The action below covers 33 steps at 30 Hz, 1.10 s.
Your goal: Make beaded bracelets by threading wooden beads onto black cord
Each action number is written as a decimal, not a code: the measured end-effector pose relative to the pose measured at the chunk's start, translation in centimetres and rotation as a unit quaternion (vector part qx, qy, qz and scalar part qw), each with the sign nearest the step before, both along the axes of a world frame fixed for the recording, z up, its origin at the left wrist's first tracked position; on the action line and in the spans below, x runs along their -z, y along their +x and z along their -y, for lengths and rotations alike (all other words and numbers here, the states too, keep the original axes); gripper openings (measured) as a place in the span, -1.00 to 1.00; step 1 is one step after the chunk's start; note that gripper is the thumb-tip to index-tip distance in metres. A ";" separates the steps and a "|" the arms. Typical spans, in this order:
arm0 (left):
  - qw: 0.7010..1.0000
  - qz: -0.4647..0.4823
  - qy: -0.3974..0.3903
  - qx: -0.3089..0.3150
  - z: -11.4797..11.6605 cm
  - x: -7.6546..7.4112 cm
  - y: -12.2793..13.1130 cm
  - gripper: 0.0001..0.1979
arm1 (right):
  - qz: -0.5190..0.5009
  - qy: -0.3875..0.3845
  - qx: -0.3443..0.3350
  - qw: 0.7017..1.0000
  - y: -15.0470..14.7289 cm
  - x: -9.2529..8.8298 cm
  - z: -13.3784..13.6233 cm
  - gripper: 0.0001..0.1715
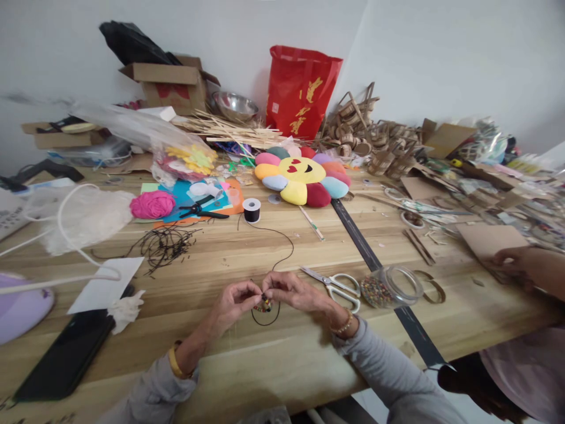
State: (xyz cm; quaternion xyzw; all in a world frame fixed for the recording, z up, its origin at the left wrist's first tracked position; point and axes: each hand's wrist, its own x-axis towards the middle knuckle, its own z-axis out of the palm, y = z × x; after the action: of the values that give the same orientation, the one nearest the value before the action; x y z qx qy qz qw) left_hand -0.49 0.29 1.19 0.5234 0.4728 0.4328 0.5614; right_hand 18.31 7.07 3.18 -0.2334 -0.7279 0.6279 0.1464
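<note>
Close together above the wooden table, my left hand (236,303) and my right hand (291,290) pinch a small beaded string (265,305) of many colours between their fingertips. Both hands are closed on it. A black cord (277,321) loops below the beads and runs up past my right hand towards a spool of black cord (252,211). White-handled scissors (342,290) lie just right of my right hand. Beyond them, a clear jar (391,287) of small coloured beads rests tipped on its side. My fingers partly cover the beads.
Cut black cords (165,244), pliers (203,211) and pink yarn (152,204) lie to the left, near a dark phone (66,353). A flower cushion (302,175) and a red bag (302,91) stand behind. At the right, another person's hand (525,262) touches cardboard (492,241).
</note>
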 end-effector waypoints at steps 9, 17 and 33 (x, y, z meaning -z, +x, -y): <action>1.000 0.025 -0.004 -0.001 -0.1 0.7 0.1 -0.74 | -0.005 -0.023 -0.005 1.000 -0.2 0.3 -0.1 -0.59; 0.991 -0.064 0.074 -0.087 0.4 1.3 0.7 -0.86 | 0.001 -0.029 0.013 0.999 -0.3 -0.1 0.1 -0.57; 0.954 -0.154 0.242 -0.091 0.7 1.2 0.7 -0.84 | -0.006 -0.033 0.012 0.999 -0.4 0.3 0.0 -0.51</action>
State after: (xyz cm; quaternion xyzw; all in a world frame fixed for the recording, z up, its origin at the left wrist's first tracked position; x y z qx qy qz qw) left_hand 0.21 -0.44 -0.06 0.6587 0.4805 0.4974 0.2964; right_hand 17.87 7.12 2.87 -0.2430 -0.7031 0.6510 0.1509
